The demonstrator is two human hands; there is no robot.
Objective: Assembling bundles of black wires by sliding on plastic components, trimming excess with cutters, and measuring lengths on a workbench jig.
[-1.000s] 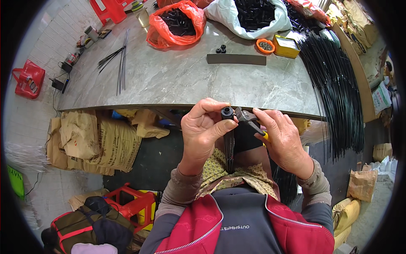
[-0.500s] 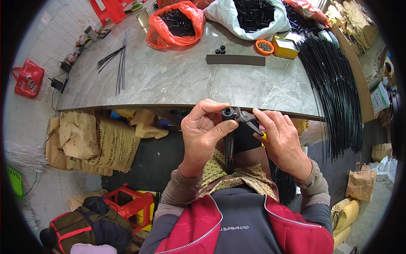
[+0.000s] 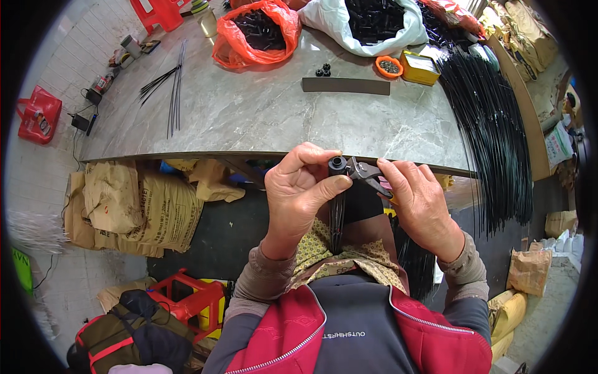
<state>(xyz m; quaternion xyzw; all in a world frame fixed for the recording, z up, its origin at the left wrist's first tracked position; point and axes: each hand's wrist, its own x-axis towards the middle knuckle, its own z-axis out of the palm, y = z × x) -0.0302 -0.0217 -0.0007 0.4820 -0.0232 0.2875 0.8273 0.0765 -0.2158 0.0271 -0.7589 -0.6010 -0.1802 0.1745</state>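
Just off the table's front edge, my left hand (image 3: 293, 199) pinches a black round hub (image 3: 337, 164) between thumb and fingers. The hub's hollow end faces up, and a bundle of thin black rods (image 3: 337, 224) hangs below it toward my lap. On the other side, my right hand (image 3: 422, 202) is closed around a pair of pliers (image 3: 371, 177). The metal jaws meet the hub's right side; whether they grip anything there is too small to tell. My right fingers partly hide the plier handles.
On the grey table (image 3: 237, 112) lie a dark flat strip (image 3: 346, 86), an orange dish of small parts (image 3: 389, 67) and a yellow tin (image 3: 420, 68). Bags of black parts stand behind. A large bundle of black rods (image 3: 492, 137) overhangs the right edge. Paper sacks (image 3: 165, 209) sit below left.
The pliers' handles have turned slightly in my right hand, and my right fingers have shifted a little. My left hand keeps its hold on the hub. The whole view has shifted slightly.
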